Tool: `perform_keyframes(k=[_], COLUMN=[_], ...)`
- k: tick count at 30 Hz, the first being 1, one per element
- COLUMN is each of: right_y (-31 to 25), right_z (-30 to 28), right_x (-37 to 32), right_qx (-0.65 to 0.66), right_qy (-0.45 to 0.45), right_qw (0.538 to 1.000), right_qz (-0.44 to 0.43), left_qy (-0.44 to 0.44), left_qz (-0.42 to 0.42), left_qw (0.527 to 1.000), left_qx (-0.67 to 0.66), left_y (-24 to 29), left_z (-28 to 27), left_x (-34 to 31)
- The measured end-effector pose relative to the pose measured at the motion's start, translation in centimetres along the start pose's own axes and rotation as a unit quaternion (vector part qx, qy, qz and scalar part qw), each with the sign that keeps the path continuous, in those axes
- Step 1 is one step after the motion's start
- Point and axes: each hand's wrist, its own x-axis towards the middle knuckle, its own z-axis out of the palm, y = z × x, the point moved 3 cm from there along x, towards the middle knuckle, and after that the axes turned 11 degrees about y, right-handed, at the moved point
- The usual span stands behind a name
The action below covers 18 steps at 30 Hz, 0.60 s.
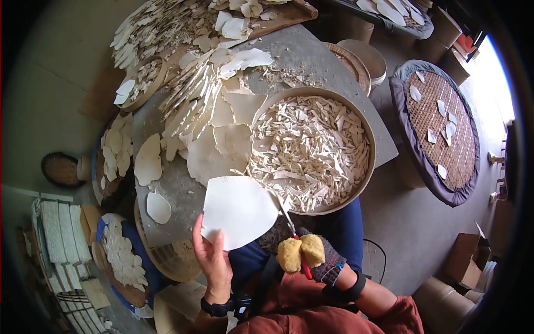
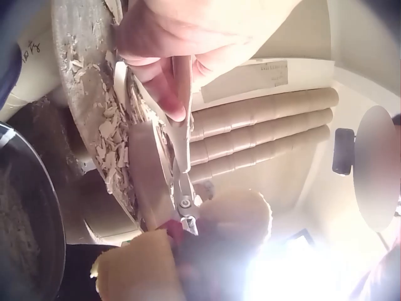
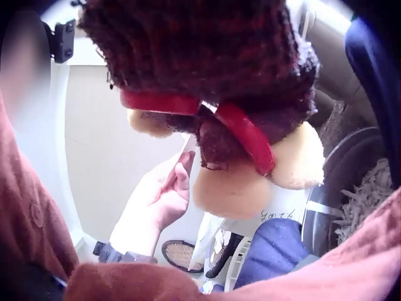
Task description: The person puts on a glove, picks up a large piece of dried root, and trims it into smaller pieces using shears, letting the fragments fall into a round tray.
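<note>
My bare left hand (image 1: 214,264) pinches the lower left edge of a thin, off-white rounded sheet (image 1: 239,211), thumb on top. My right hand (image 1: 329,263), in a dark knitted glove, grips shears with red handles (image 3: 245,135). Thick yellow foam pads (image 1: 289,255) sit around the fingers at the handles. The metal blades (image 1: 287,218) lie at the sheet's right edge, and the left wrist view has them right at its end. Beyond the sheet, a round tray (image 1: 371,161) holds many narrow off-white offcuts.
Larger untrimmed sheets (image 1: 219,153) pile on the grey table (image 1: 289,50), left of the tray. A small trimmed piece (image 1: 158,207) lies near the table's left edge. To the right stands a cloth-rimmed woven tray (image 1: 445,150) with several pieces; another blue-rimmed tray (image 1: 102,228) is at left.
</note>
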Motion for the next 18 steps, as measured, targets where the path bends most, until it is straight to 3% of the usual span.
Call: perform_keyframes(k=[2, 3, 6, 8, 9, 12, 14, 16, 18], right_y=[1.4, 0.7, 0.8, 1.7, 1.9, 1.6, 1.7, 1.0, 0.0], right_z=[0.8, 0.7, 1.0, 1.2, 1.3, 1.8, 1.5, 1.1, 0.8], right_x=[-0.7, -0.5, -0.1, 0.1, 0.1, -0.3, -0.4, -0.6, -0.5], right_qx=[0.056, -0.001, 0.05, -0.024, -0.061, -0.017, 0.078, 0.085, 0.004], right_qy=[0.01, 0.009, -0.07, -0.049, -0.04, 0.014, -0.01, -0.025, -0.034], right_qw=[0.998, 1.0, 0.996, 0.998, 0.996, 0.998, 0.996, 0.994, 0.999], right_qz=[0.027, -0.008, -0.016, -0.035, -0.043, -0.058, 0.048, 0.07, 0.005], left_qy=[-0.027, -0.04, -0.08, -0.115, -0.115, -0.116, -0.123, -0.122, -0.136], left_qz=[0.0, 0.001, -0.003, 0.04, 0.023, -0.008, 0.001, -0.001, 0.004], left_qw=[0.999, 0.997, 0.992, 0.983, 0.985, 0.987, 0.985, 0.984, 0.981], left_qx=[0.046, 0.068, 0.101, 0.139, 0.128, 0.114, 0.125, 0.131, 0.136], left_y=[-0.2, 0.0, 0.8, 0.4, 0.6, 1.1, 0.6, 0.6, 0.9], left_z=[0.0, 0.2, 0.7, 0.1, 0.3, 0.7, 0.4, 0.3, 0.5], left_x=[0.7, 1.3, 2.0, 2.6, 2.5, 2.5, 3.1, 3.3, 3.5])
